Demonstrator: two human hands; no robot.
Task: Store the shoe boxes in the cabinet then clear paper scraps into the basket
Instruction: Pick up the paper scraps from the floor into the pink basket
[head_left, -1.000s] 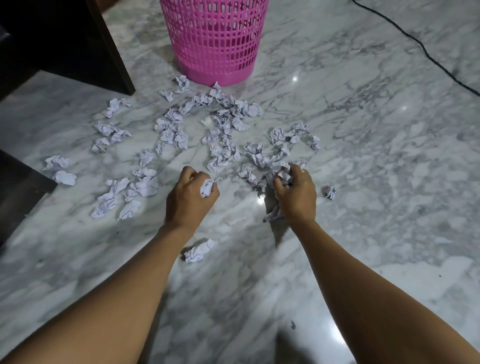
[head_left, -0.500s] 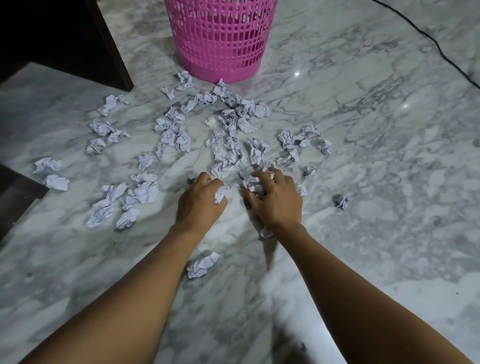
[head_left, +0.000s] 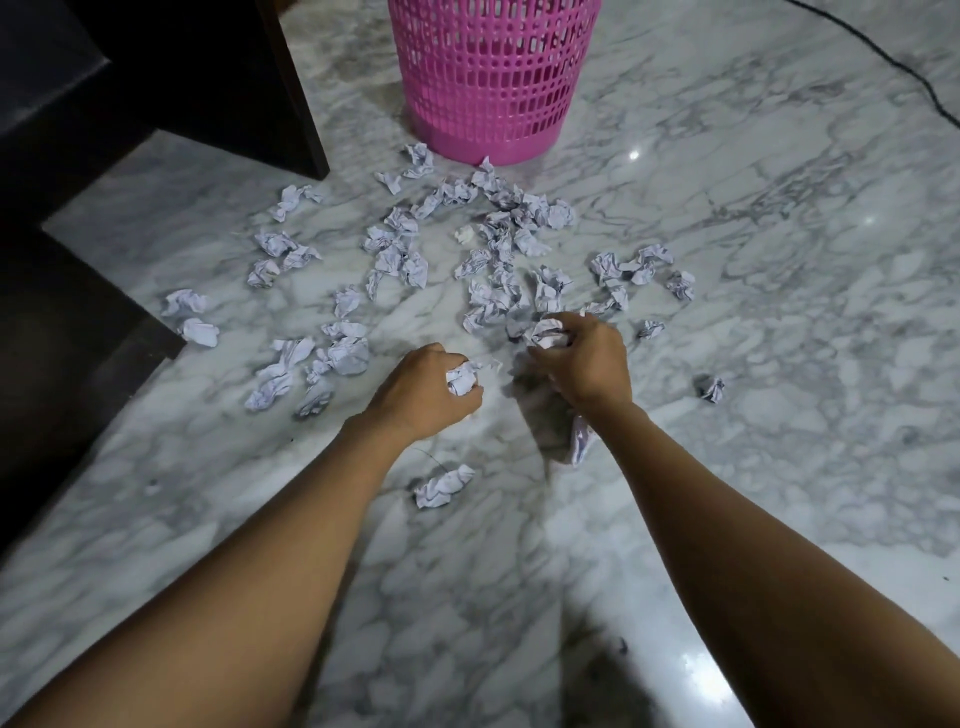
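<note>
Head view: we curl the fingers of our left hand (head_left: 421, 389) and right hand (head_left: 587, 364) round scraps (head_left: 461, 379), gathering handfuls because most lie strewn on the floor (head_left: 779, 364) near the far basket (head_left: 493, 78).

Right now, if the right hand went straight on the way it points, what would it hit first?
Probably the clump of crumpled paper scraps just beyond the right hand, which grips a paper wad; depth is unclear.
</note>
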